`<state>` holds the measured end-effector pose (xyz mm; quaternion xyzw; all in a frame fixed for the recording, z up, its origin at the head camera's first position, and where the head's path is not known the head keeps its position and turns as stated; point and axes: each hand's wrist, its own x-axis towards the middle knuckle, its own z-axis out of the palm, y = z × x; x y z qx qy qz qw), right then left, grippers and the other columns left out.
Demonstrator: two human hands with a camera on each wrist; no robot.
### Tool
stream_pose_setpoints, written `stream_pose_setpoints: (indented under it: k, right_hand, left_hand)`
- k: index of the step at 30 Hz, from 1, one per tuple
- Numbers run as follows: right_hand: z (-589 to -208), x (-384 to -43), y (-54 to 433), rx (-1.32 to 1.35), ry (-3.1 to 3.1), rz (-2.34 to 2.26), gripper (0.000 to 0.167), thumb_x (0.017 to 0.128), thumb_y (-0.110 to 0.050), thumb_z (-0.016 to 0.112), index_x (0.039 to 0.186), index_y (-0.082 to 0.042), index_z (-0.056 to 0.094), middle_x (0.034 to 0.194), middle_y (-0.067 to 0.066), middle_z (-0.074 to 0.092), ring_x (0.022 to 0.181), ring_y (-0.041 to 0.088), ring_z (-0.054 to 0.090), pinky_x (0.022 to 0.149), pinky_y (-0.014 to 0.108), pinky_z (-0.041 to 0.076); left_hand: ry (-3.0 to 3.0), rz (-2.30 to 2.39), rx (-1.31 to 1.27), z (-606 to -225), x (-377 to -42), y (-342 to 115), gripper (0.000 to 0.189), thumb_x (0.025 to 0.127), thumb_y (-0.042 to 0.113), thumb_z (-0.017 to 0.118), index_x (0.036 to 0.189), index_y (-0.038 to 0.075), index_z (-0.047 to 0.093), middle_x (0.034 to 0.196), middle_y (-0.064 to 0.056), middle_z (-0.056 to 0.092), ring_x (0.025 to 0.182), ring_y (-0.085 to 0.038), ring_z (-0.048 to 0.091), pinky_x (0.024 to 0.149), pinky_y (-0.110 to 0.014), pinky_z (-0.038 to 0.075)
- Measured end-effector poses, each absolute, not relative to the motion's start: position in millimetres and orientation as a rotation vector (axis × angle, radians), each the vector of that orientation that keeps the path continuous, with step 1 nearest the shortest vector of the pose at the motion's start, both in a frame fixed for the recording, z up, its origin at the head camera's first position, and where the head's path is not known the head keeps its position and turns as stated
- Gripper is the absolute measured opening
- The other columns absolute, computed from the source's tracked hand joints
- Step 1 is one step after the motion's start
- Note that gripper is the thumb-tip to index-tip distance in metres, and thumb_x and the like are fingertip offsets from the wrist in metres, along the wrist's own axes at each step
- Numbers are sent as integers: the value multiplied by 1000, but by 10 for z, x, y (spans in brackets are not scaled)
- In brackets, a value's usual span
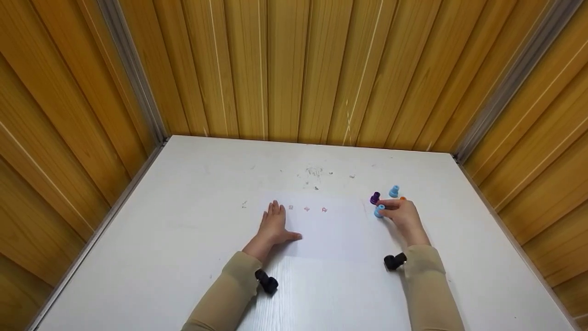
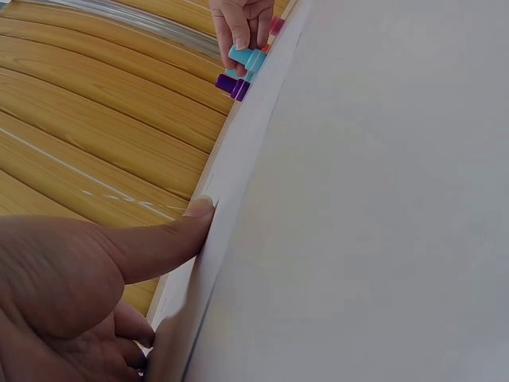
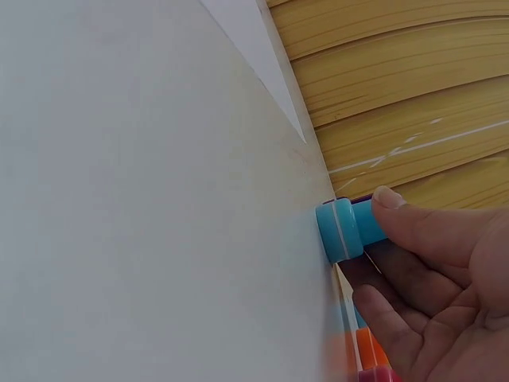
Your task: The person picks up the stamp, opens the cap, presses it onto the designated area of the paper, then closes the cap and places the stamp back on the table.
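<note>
My left hand [image 1: 274, 227] lies with straight fingers on the left side of a white sheet of paper [image 1: 335, 239], thumb spread to the right. Three small red stamped marks, among them a diamond-like one [image 1: 307, 209], run in a row right of its fingertips. Off the paper's right side, my right hand [image 1: 404, 217] pinches a light blue stamp [image 3: 340, 231] by its narrow handle, between thumb and fingers. The wide base of that stamp is close to the tabletop. Just behind it stands a purple stamp [image 1: 375, 198].
Another light blue stamp [image 1: 394, 191] stands behind the right hand. An orange stamp [image 3: 367, 350] and a pinkish-red one [image 3: 378, 374] sit below that hand in the right wrist view. Wood-patterned panels [image 1: 280, 69] enclose the white table [image 1: 206, 184], which has dark smudges beyond the paper.
</note>
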<state>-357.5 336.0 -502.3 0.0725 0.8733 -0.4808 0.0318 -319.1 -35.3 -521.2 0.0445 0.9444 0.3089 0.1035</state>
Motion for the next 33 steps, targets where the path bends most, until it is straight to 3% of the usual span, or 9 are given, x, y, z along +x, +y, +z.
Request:
stream_pose_setpoints:
  k: [3,10,17,22,27,30,33]
  right_hand:
    - [-5030,-3563,3360,196,2712,-1471,39,92,-10,77,129,1,69,133,20,69,128,29,60,85,8,49]
    - [-5041,-3556,3352,179,2727,-1507,38,91,-8,77,127,2,70,122,17,75,107,10,65,79,6,50]
    - [-5021,-3566,3338,202,2724,-1477,38,93,-11,76,129,-1,70,130,20,71,125,27,61,80,6,50]
    - [-4968,-3563,3315,216,2717,-1451,38,95,-16,75,130,-2,70,138,22,65,131,30,58,81,8,50]
    - [-4881,-3547,3227,193,2678,-1492,42,95,-22,76,132,-3,69,136,18,68,131,33,60,102,30,57]
    - [-4832,-3543,3135,152,2663,-1542,41,94,-25,78,130,-7,71,131,11,73,134,31,59,122,44,41]
    - [-4791,-3536,2999,107,2603,-1615,42,92,-25,79,130,-10,71,128,6,75,134,29,60,126,49,35]
  left_hand:
    - [2795,903,155,-5205,-3187,-366,113,81,41,88,158,-11,23,170,-30,9,161,-41,5,134,-50,8]
    - [2793,874,172,-5203,-3199,-376,111,83,40,86,158,-11,22,170,-30,9,161,-41,5,134,-50,7]
    - [2792,887,164,-5196,-3198,-376,112,82,40,87,158,-11,23,170,-30,10,161,-41,6,134,-50,8]
    - [2790,923,156,-5193,-3197,-376,114,81,41,88,158,-12,23,169,-31,10,161,-42,6,133,-51,9]
    - [2790,1060,99,-5170,-3209,-360,109,85,41,84,159,-10,22,169,-30,12,161,-41,6,133,-51,7]
    - [2764,1276,72,-5150,-3213,-338,98,90,36,80,159,-7,24,169,-27,16,161,-40,10,133,-51,10]
    - [2700,1544,109,-5138,-3205,-309,85,94,29,76,158,-5,31,167,-24,27,158,-39,24,131,-51,22]
